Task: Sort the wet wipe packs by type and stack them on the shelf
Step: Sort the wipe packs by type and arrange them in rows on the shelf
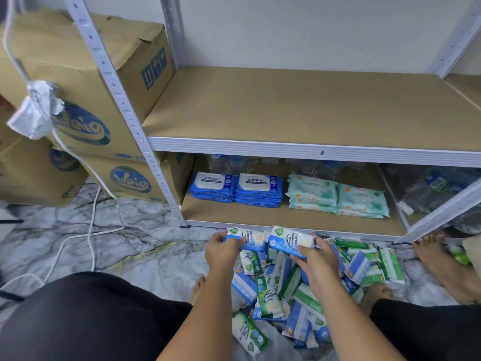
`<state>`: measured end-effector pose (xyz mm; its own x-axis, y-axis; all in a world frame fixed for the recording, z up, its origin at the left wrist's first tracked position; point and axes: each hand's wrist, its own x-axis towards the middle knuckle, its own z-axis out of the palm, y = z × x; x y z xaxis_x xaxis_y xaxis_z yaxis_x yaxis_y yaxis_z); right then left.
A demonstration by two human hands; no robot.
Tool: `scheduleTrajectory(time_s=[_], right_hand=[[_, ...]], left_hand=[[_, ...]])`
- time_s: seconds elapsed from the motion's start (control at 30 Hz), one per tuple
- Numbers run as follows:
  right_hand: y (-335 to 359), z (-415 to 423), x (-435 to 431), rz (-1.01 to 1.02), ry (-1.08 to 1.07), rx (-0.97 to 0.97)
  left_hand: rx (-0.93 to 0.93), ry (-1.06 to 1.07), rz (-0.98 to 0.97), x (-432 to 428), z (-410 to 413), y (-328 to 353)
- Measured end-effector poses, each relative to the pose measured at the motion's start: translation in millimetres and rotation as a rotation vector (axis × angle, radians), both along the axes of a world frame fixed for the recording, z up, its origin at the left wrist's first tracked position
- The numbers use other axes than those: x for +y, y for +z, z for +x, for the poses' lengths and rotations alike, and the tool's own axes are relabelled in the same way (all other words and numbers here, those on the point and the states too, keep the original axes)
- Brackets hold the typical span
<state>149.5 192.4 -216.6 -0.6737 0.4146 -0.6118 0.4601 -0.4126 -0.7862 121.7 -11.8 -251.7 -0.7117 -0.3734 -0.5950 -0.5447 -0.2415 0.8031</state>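
The left hand (221,252) grips one blue pack (251,237) and the right hand (316,259) grips its twin (287,241), held side by side, probably to match types. The mixed pile (283,290) lies beneath both hands. The shelf (260,220) is just ahead of them.

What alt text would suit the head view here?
The left hand grips one blue-and-white wipe pack, the right hand a second pack, above a mixed pile on the floor. The lower shelf holds blue Antabax stacks and pale green stacks.

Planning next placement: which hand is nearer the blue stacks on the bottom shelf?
Left. The left hand is directly in front of the blue stacks; the right hand is farther right.
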Motion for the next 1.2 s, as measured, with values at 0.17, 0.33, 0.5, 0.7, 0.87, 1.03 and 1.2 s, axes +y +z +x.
scheduleTrajectory(time_s=[0.17, 0.33, 0.5, 0.7, 0.87, 1.03, 1.2], right_hand=[[-19, -39, -9, 0.112, -0.027, -0.006], [-59, -85, -17, 0.182, -0.008, -0.098], [-114, -142, -35, 0.179, 0.036, -0.12], [-176, -197, -69, 0.254, 0.168, -0.145], [-205, -215, -103, 0.48, 0.246, -0.142], [-206, -219, -125, 0.788, 0.359, -0.13], [-205, -220, -134, 0.982, 0.458, -0.177]], left_hand=[[-0.019, -0.019, -0.193, -23, -44, -22], [-0.012, 0.053, -0.199, -35, -93, -56], [-0.057, 0.065, -0.257, -58, -148, -99], [-0.08, 0.084, -0.311, -94, -198, -139], [-0.107, 0.033, -0.478, -111, -215, -161], [-0.064, -0.031, -0.61, -112, -215, -171], [-0.047, -0.027, -0.611, -113, -217, -179]])
